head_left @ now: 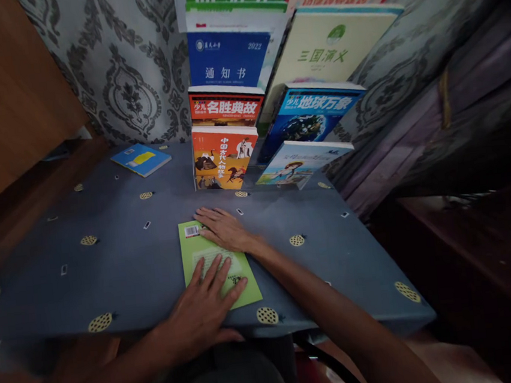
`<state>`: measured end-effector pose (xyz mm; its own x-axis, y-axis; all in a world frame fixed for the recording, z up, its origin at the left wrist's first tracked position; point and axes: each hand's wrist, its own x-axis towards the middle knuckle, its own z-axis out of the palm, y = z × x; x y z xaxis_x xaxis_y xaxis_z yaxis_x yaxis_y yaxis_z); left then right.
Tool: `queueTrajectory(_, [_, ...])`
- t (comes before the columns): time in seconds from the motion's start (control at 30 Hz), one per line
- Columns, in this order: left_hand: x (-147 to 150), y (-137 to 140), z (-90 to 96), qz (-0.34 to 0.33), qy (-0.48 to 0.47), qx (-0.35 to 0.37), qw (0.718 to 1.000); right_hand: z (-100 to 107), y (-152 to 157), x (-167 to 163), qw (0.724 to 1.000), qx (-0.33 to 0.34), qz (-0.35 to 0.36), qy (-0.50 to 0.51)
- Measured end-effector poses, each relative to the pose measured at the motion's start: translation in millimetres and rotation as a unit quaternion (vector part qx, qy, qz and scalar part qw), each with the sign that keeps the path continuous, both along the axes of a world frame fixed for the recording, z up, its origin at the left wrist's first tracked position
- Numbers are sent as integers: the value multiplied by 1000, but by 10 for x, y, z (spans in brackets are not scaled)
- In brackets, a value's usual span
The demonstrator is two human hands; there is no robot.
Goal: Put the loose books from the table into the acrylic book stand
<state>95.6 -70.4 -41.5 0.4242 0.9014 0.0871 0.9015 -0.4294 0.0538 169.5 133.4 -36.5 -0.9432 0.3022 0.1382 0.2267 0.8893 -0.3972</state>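
A green book (189,246) lies flat near the front edge of the table, a barcode in its far left corner. My left hand (205,301) rests on its near half with the fingers spread. Across its far right corner lies my right hand (225,227), stretched out flat and palm down, partly on the cover. Neither hand grips anything. The hands hide parts of the cover and its printed text.
Behind the green book stand two rows of upright books, with an orange book (223,158) and a light blue book (302,160) in front. A blue book (141,159) lies at the back left. Patterned wallpaper (131,92) rises behind the table (123,270).
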Motion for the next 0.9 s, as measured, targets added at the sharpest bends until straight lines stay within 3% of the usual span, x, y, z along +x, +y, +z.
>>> queueTrajectory(0.2, [-46, -167, 6, -17, 42, -5, 999, 24, -188, 116, 1000, -7, -20, -2])
queueTrajectory(0.37, [-117, -376, -19, -65, 37, 33, 997, 56, -421, 311, 999, -24, -25, -9])
queueTrajectory(0.47, [-174, -479, 22, -86, 31, 90, 992, 85, -495, 441, 998, -62, -21, 6])
queueTrajectory(0.57, [-267, -515, 214, -89, -1, 120, 989, 123, -466, 565, 988, -146, -13, 46])
queueTrajectory(0.67, [-412, -491, 509, -66, -76, 138, 985, 155, -360, 682, 951, -287, -38, 108])
queueTrajectory(0.77, [-563, -452, 787, 1, -194, 155, 969, 165, -251, 762, 876, -430, -68, 208])
queueTrajectory(0.83, [-627, -422, 933, 74, -288, 158, 942, 166, -209, 769, 824, -489, -62, 280])
queueTrajectory(0.9, [-644, -368, 1036, 171, -384, 149, 895, 174, -195, 729, 795, -515, -55, 317])
